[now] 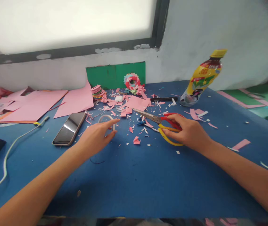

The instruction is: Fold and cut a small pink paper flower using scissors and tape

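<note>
My right hand (189, 131) grips a pair of scissors (151, 117) by the handles, one red loop and one yellow. Their blades look nearly together and point left, over the paper scraps. To the left, my left hand (96, 135) has its fingers round a thin whitish ring (106, 117) that looks like a roll of tape; the hand covers part of it. Between the hands lies a small folded pink paper scrap (136, 140). Beyond the scissors' tips rests a larger pink paper piece (137, 103) among many cuttings.
A phone (69, 129) lies left of my left hand, beside a white cable (18, 138). Pink sheets (36, 103) spread at the back left. A paper wreath (132, 82) leans near a green board (107, 77). A yellow bottle (201, 80) stands tilted in view at back right.
</note>
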`<state>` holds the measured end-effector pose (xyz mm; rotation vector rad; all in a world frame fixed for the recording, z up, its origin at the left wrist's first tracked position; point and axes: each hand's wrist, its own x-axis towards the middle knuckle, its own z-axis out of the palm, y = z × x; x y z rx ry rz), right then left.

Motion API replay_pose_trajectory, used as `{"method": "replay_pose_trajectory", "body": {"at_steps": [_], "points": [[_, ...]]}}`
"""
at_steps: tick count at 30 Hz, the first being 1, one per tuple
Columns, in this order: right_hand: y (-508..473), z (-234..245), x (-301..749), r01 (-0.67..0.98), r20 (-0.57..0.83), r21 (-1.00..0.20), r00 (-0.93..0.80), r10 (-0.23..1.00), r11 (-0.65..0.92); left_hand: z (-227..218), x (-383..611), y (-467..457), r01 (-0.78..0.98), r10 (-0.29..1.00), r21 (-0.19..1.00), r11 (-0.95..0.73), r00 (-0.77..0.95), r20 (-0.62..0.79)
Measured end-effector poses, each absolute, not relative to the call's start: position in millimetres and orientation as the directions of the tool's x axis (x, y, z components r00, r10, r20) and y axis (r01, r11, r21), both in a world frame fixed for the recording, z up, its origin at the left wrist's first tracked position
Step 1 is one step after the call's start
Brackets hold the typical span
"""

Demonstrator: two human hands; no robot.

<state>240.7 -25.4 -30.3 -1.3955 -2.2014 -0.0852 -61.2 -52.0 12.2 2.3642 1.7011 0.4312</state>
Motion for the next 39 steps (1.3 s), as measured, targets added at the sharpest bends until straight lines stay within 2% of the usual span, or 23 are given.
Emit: {"method": "replay_pose_trajectory", "body": {"at_steps": [1, 3, 7, 9, 11, 13, 15, 16, 18, 21, 26, 35, 39], "points": [[-25.6, -30.3, 240.0, 0.859, 0.455, -0.225, -0.325, 0.829, 0.46, 12.2, -63.3, -50.1, 0.918, 0.954, 0.26, -0.3, 0.284, 0.097], [-27.1, -29.9, 238.3, 0.86, 0.437, -0.229, -0.328, 0.838, 0.456, 12.2, -66.6, -46.7, 0.93, 0.954, 0.212, -0.3, 0.287, 0.09], [-31.2, -29.8, 235.5, 0.85, 0.411, -0.237, -0.351, 0.841, 0.47, 10.8, -68.4, -43.2, 0.867, 0.902, 0.288, -0.407, 0.333, 0.275], [-32.5, -29.8, 234.8, 0.84, 0.406, -0.245, -0.364, 0.838, 0.483, 10.7, -66.8, -43.7, 0.807, 0.873, 0.374, -0.458, 0.328, 0.361], [-33.6, -29.1, 234.4, 0.831, 0.403, -0.266, -0.364, 0.84, 0.488, 11.9, -63.8, -45.7, 0.714, 0.87, 0.508, -0.481, 0.316, 0.38], [-34.6, -27.5, 234.2, 0.817, 0.386, -0.31, -0.358, 0.85, 0.486, 13.9, -59.5, -48.9, 0.578, 0.9, 0.69, -0.436, 0.279, 0.335], [-35.9, -25.6, 233.5, 0.795, 0.353, -0.369, -0.359, 0.864, 0.481, 15.4, -54.5, -52.3, 0.375, 0.945, 0.873, -0.313, 0.215, 0.246], [-36.6, -24.8, 232.9, 0.782, 0.332, -0.402, -0.361, 0.872, 0.477, 15.7, -52.0, -53.9, 0.254, 0.963, 0.937, -0.239, 0.184, 0.196], [-38.0, -23.8, 231.0, 0.756, 0.291, -0.469, -0.355, 0.889, 0.456, 15.7, -47.2, -56.4, 0.034, 0.988, 0.993, -0.112, 0.114, 0.107], [-40.5, -23.9, 227.3, 0.713, 0.221, -0.568, -0.349, 0.911, 0.411, 15.2, -42.1, -58.3, -0.152, 1.0, 0.988, -0.016, 0.005, 0.017], [-45.7, -23.8, 223.1, 0.661, 0.167, -0.644, -0.371, 0.913, 0.386, 16.2, -39.2, -59.0, -0.26, 0.998, 0.965, 0.036, -0.042, -0.049], [-55.9, -18.4, 217.9, 0.679, 0.201, -0.581, -0.415, 0.887, 0.449, 14.9, -35.1, -61.2, -0.298, 0.994, 0.952, 0.073, -0.056, -0.093], [-56.5, -19.7, 217.7, 0.719, 0.208, -0.518, -0.419, 0.884, 0.463, 11.9, -34.8, -62.3, -0.269, 0.996, 0.961, 0.069, -0.033, -0.081]]}}
